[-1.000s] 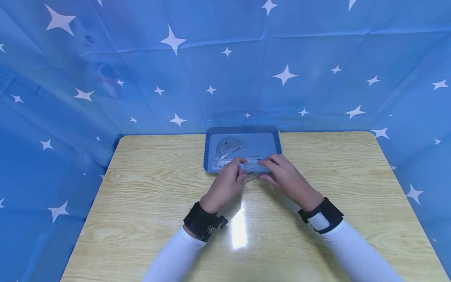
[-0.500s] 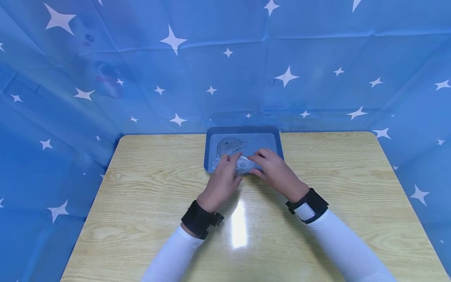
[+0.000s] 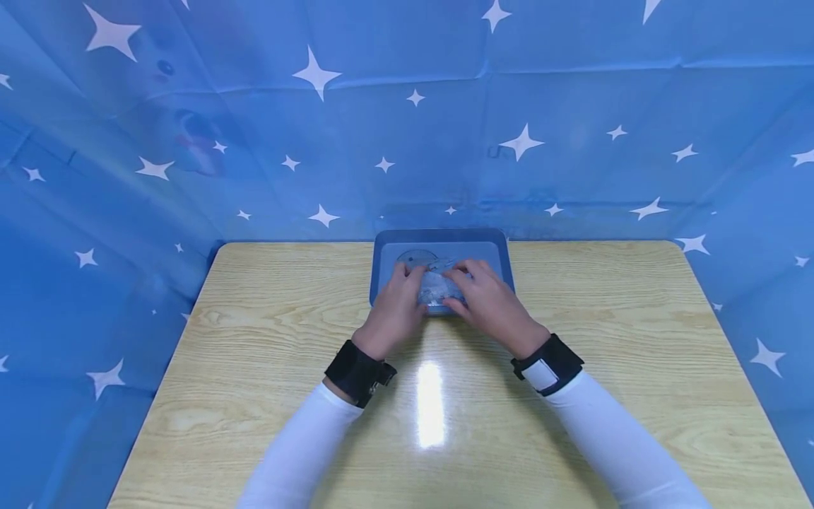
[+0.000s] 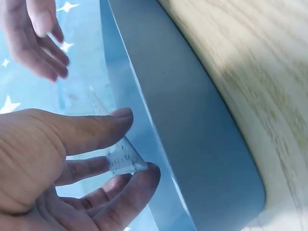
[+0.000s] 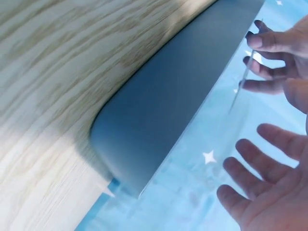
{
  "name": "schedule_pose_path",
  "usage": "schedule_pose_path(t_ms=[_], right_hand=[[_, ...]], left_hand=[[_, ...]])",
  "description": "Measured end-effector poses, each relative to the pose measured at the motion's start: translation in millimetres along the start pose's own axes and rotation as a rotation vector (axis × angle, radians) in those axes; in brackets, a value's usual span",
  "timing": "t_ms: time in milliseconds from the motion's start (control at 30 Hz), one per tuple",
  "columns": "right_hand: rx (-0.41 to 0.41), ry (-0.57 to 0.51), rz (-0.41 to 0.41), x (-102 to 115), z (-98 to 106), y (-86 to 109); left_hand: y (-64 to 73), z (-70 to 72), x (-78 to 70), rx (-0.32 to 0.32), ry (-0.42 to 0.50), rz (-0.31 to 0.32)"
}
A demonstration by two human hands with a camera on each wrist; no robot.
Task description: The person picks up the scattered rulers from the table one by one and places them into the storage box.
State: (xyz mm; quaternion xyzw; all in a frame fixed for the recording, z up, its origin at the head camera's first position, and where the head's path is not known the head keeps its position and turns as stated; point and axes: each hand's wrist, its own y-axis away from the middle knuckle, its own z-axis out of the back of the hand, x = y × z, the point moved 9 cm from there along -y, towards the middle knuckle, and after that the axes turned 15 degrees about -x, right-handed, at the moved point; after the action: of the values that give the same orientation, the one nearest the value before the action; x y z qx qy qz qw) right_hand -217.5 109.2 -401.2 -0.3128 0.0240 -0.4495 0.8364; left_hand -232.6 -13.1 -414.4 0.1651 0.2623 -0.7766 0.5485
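My left hand (image 3: 396, 304) is over the front left of a blue-grey tray (image 3: 439, 236). In the left wrist view its thumb and fingers pinch a clear plastic set square (image 4: 124, 158) with printed scale marks, which stands tilted close to the tray wall. My right hand (image 3: 492, 305) is over the front right of the tray. In the right wrist view its fingers (image 5: 257, 161) are spread and relaxed, apart from the set square. Behind the hands, a clear protractor (image 3: 416, 255) lies in the tray, partly hidden by the left fingers.
The tray stands at the back edge of a light wood-grain table (image 3: 286, 339). Right behind it hangs a blue cloth (image 3: 356, 184) with white stars. Black bands (image 3: 359, 373) circle both wrists over white sleeves.
Both hands have moved a little away from the body and further over the tray, the right also leftward. The clear set square, earlier at the tray's front rim, is now inside its outline.
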Motion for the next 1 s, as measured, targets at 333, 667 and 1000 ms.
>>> schedule_pose_path(t_ms=[333,667,1000], right_hand=[[0.022,0.037,-0.014,-8.8,-2.3,6.0],[0.032,0.061,0.016,-23.2,5.9,22.6],[0.064,0.108,-0.015,-34.8,16.5,38.1]], left_hand=[[-18.9,-5.8,22.0,0.037,-0.100,0.031],[-40.7,-14.5,42.3,0.079,-0.152,0.075],[-60.8,-23.3,57.6,0.111,-0.219,0.129]])
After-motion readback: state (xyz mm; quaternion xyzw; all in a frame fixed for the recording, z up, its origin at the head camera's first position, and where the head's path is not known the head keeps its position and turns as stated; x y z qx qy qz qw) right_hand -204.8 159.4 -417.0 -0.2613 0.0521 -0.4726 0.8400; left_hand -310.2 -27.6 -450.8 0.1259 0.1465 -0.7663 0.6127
